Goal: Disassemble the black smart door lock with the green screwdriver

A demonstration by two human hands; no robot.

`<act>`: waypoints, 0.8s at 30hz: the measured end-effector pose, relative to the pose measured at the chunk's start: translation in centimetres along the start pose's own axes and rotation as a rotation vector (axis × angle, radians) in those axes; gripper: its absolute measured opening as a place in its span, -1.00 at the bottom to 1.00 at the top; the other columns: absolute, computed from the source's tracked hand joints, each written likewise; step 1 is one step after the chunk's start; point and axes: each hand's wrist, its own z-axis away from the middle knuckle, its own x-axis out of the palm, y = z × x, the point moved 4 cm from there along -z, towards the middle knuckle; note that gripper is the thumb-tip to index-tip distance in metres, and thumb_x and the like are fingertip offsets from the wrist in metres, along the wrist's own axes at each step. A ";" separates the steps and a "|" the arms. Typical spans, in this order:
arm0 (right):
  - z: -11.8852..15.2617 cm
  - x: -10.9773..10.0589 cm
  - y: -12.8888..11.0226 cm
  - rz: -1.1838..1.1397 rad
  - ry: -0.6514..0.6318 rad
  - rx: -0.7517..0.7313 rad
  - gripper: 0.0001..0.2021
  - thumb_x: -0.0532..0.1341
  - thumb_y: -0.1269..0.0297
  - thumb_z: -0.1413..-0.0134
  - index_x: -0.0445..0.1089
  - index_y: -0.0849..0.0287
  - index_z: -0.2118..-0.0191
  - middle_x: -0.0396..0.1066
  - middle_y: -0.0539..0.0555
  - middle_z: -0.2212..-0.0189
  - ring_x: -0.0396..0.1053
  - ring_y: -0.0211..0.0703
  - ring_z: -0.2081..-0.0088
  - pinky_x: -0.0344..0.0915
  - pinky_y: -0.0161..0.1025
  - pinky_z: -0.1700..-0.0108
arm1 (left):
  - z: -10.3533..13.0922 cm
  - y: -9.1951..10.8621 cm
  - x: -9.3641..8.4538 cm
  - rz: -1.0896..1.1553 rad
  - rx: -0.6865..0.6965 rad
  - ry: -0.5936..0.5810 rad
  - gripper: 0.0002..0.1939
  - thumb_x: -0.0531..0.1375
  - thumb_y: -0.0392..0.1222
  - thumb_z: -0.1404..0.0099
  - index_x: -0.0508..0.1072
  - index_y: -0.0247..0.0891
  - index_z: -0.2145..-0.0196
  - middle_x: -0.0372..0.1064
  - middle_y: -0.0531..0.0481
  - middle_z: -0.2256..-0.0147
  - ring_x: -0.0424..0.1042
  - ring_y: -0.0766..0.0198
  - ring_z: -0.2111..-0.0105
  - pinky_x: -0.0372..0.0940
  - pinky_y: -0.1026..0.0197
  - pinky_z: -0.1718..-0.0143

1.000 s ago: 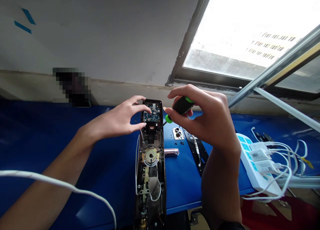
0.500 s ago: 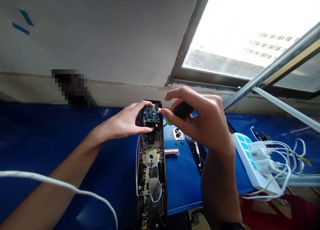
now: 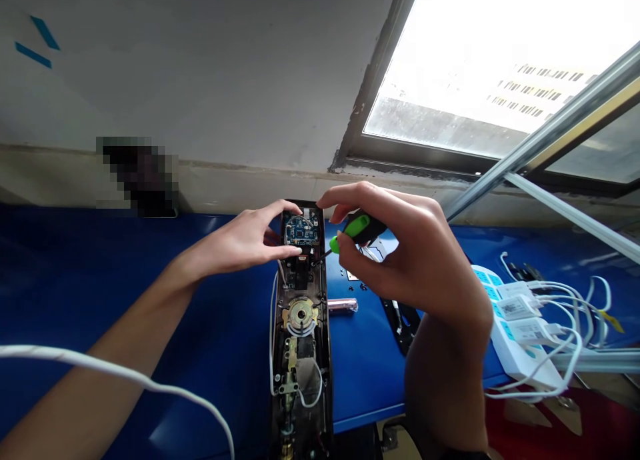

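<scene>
A long dark lock housing lies lengthwise on the blue table, its inside facing up. Near its far end sits a blue circuit board, with a round metal part lower down. My left hand spans the board's left side, index finger at its top edge and thumb at its lower edge. In my right hand is a black and green screwdriver, pinched between thumb and fingers. Its dark shaft points down-left to the housing just below the board; the exact contact of the tip is too small to tell.
Right of the housing lie small dark screws, a pink cylinder and a black panel. A white power strip with cables is farther right. A white cable crosses the lower left. Wall and window stand behind.
My right hand has turned, showing more of the screwdriver's green grip, and its thumb has shifted down and right. My left hand stays at the board, with the view slightly shifted.
</scene>
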 end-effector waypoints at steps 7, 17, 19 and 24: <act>-0.1 -0.1 0.5 0.081 0.042 0.013 -0.80 0.25 0.37 -0.28 0.44 0.16 0.00 0.50 0.02 0.32 0.35 -0.28 0.39 0.36 -0.22 0.29 | 0.4 0.6 -1.1 -0.306 0.171 0.145 -0.62 0.11 0.02 -0.46 0.53 -0.11 -0.10 0.42 -0.11 -0.04 0.48 0.05 0.00 0.38 -0.02 -0.11; 0.0 -0.1 0.4 0.042 0.022 -0.005 -0.77 0.22 0.42 -0.28 0.42 0.15 -0.03 0.50 0.00 0.29 0.36 -0.30 0.39 0.37 -0.24 0.28 | 0.3 0.9 0.0 -0.439 0.286 0.093 -0.75 0.12 -0.11 -0.39 0.61 -0.14 0.27 0.33 -0.11 0.03 0.34 0.02 -0.04 0.34 -0.05 -0.11; 0.0 -0.1 0.4 0.030 0.022 -0.006 -0.76 0.22 0.43 -0.28 0.42 0.15 -0.04 0.51 -0.01 0.28 0.36 -0.30 0.40 0.37 -0.24 0.28 | 0.3 0.9 0.0 -0.454 0.276 0.098 -0.75 0.11 -0.12 -0.40 0.60 -0.14 0.25 0.30 -0.11 0.04 0.34 0.03 -0.03 0.34 -0.06 -0.09; 0.0 -0.1 0.4 0.032 0.024 -0.002 -0.75 0.22 0.44 -0.27 0.42 0.14 -0.04 0.51 0.00 0.28 0.37 -0.29 0.39 0.36 -0.24 0.27 | 0.2 1.0 0.1 -0.484 0.272 0.125 -0.77 0.04 -0.21 -0.39 0.50 -0.17 0.28 0.24 -0.10 0.07 0.33 0.05 0.02 0.34 -0.07 -0.05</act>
